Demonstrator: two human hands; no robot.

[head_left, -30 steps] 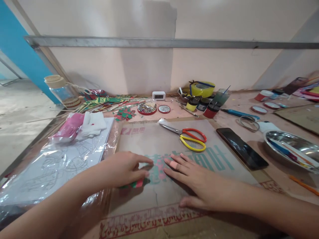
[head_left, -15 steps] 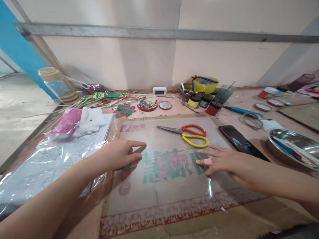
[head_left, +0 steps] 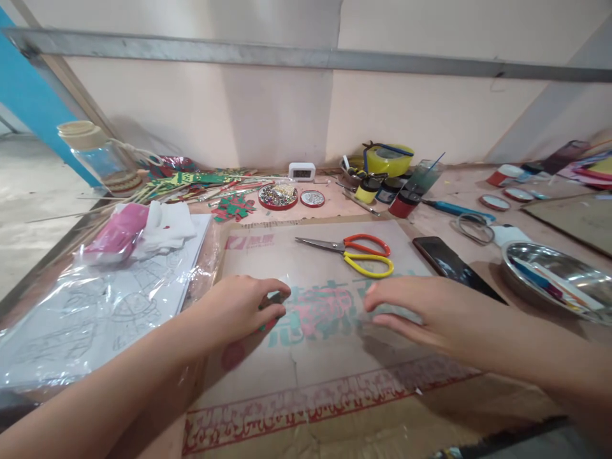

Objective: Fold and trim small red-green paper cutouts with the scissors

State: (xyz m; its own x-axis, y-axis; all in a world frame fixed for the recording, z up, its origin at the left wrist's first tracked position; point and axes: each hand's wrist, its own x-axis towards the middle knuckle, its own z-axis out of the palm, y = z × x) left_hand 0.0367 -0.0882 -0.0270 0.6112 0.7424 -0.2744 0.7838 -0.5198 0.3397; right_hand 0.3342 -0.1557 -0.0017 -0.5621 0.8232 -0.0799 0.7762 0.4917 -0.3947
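Observation:
My left hand (head_left: 246, 306) hovers over the left part of a clear plastic sheet (head_left: 325, 363) laid on printed cardboard. Its fingers curl around a small red-and-green piece (head_left: 271, 323), mostly hidden by the hand. My right hand (head_left: 406, 309) is above the sheet's right side, fingers bent, thumb apart, nothing visible in it. Between and beyond the hands lie scissors (head_left: 351, 250) with one red and one yellow handle, blades pointing left. Green lettering and a pink patch (head_left: 325, 309) show beneath the sheet.
Plastic-wrapped drawings (head_left: 129, 312) lie left, topped by a pink packet (head_left: 117, 233). Behind are green-and-red scraps (head_left: 234, 207), a bead dish (head_left: 277, 196), a small clock (head_left: 302, 171) and paint jars (head_left: 366, 189). On the right are a phone (head_left: 454, 268) and a metal bowl (head_left: 509, 264).
My left hand has moved right, carrying the red-and-green piece. The right hand has lifted and drawn inward, its spread fingers now more bent. The view has shifted slightly.

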